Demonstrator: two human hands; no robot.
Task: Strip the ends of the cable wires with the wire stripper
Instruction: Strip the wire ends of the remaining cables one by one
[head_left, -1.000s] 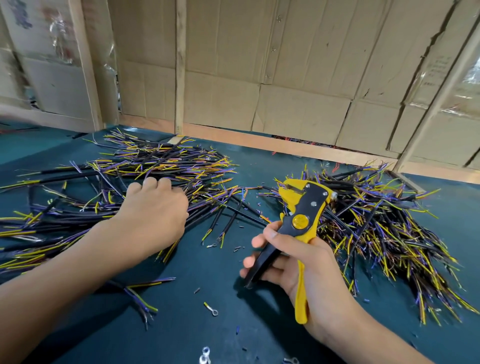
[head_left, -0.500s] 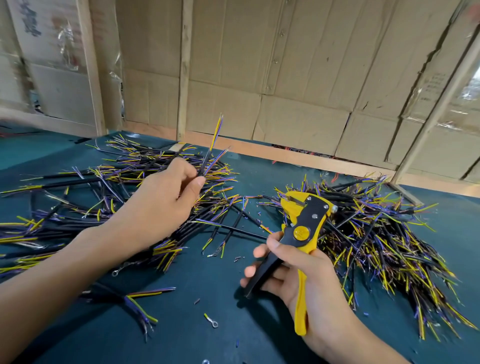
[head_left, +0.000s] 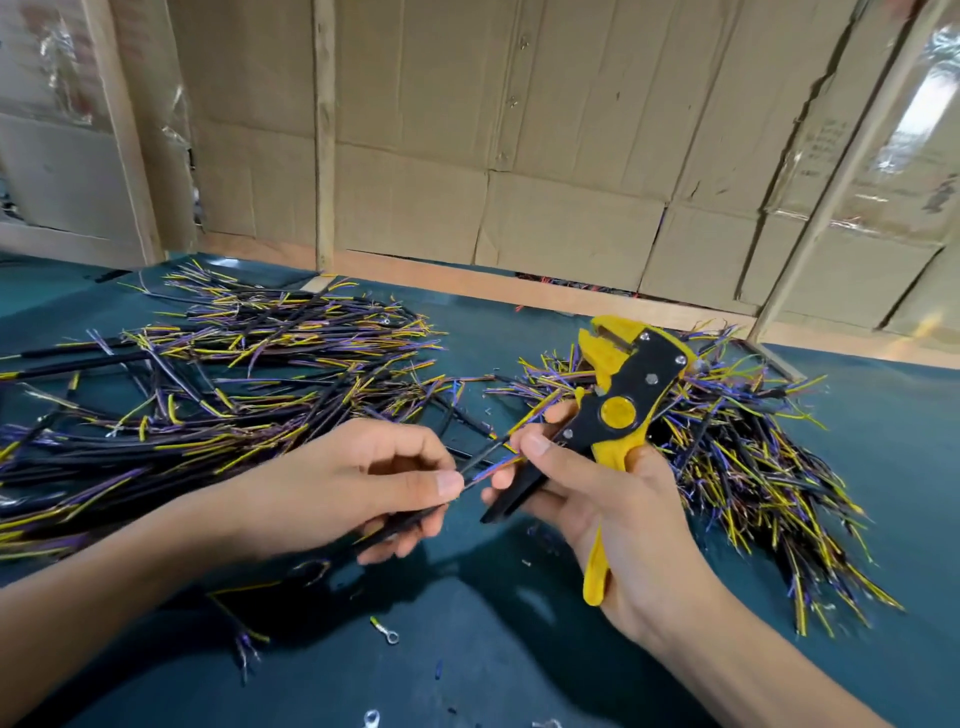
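Flattened cardboard sheets (head_left: 519, 130) back the green tabletop (head_left: 493, 649), where a ring terminal (head_left: 387, 632) lies.

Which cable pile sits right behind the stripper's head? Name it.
The right-hand pile, behind the wire stripper held in the right hand; the left pile lies beyond the left hand.

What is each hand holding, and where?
Left hand pinches a black cable near its wire end; right hand grips the wire stripper by its handles.
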